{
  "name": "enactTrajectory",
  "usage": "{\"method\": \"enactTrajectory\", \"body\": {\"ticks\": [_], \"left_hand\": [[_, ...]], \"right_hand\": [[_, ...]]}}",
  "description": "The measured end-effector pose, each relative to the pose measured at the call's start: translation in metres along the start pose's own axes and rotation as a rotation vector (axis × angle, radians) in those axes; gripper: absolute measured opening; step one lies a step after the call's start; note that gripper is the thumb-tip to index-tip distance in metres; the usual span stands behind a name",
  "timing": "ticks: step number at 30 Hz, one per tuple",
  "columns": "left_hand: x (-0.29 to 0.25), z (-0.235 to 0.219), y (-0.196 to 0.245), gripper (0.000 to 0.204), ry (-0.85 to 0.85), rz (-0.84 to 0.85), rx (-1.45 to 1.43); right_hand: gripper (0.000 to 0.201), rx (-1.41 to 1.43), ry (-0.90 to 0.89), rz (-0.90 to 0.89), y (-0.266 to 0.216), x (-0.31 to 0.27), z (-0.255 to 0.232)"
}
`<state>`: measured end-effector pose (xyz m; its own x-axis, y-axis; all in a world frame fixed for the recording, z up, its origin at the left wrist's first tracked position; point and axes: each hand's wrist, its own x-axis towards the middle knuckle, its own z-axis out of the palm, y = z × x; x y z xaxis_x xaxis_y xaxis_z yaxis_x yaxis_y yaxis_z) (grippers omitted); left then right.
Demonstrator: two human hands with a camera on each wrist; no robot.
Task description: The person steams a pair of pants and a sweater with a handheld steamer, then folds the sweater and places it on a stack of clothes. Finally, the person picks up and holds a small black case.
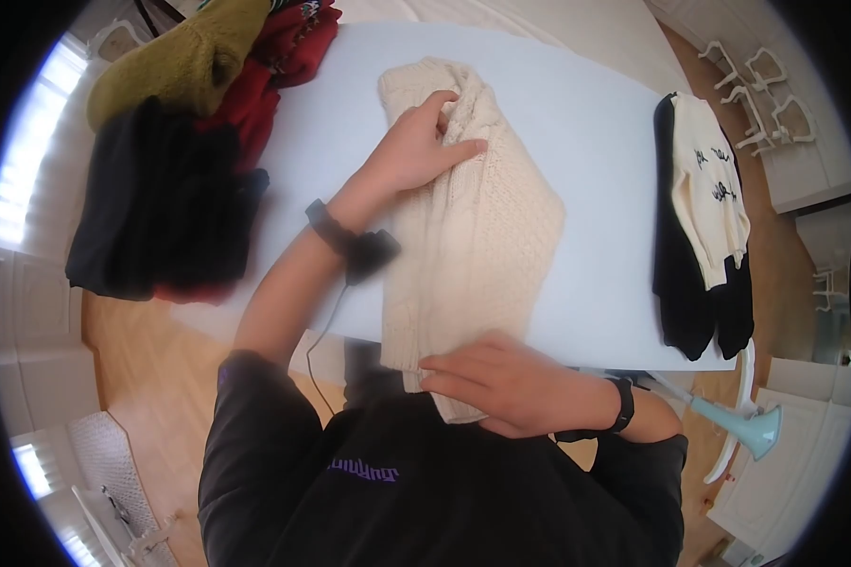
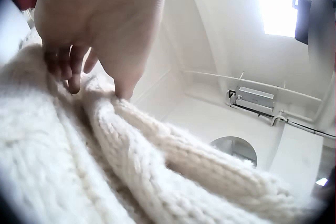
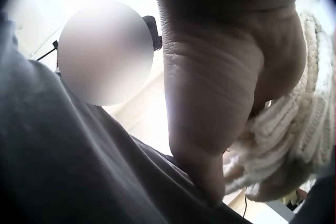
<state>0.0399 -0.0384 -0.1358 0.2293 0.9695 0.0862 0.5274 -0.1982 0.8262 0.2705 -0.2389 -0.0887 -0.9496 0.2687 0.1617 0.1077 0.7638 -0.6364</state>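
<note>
A cream knitted sweater [image 1: 511, 208], folded into a long narrow shape, lies on the pale table. Near its far end, my left hand [image 1: 411, 151] grips the knit, thumb and fingers around a raised fold. In the left wrist view, the fingers of that hand [image 2: 100, 24] curl down into ridges of the sweater [image 2: 142, 176]. At the near edge, my right hand [image 1: 525, 387] holds the lower end of the sweater, which hangs slightly over the table edge. The right wrist view has bunched knit [image 3: 315, 103] beside the hand [image 3: 215, 77]; its fingertips are mostly hidden.
On the left are a dark folded garment [image 1: 161, 208], an olive knit [image 1: 180, 66] and red clothing [image 1: 298, 42]. Black and cream clothes [image 1: 695, 189] lie along the table's right side. A light-blue funnel-shaped object [image 1: 752, 430] stands beyond the near right corner.
</note>
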Motion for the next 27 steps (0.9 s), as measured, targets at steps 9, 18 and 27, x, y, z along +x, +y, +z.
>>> {"method": "enactTrajectory", "body": {"ticks": [9, 18, 27], "left_hand": [[0.04, -0.051, -0.058, 0.109, 0.095, -0.234, 0.111], [0.082, -0.047, -0.052, 0.078, 0.06, -0.343, -0.421], [0.09, -0.043, -0.041, 0.042, -0.152, -0.265, -1.175]], "right_hand": [[0.082, 0.095, 0.208, 0.19, 0.002, -0.017, -0.039], [0.056, -0.57, 0.146, -0.022, 0.015, -0.047, 0.042], [0.032, -0.621, 0.488, -0.057, 0.03, -0.031, 0.049]]}}
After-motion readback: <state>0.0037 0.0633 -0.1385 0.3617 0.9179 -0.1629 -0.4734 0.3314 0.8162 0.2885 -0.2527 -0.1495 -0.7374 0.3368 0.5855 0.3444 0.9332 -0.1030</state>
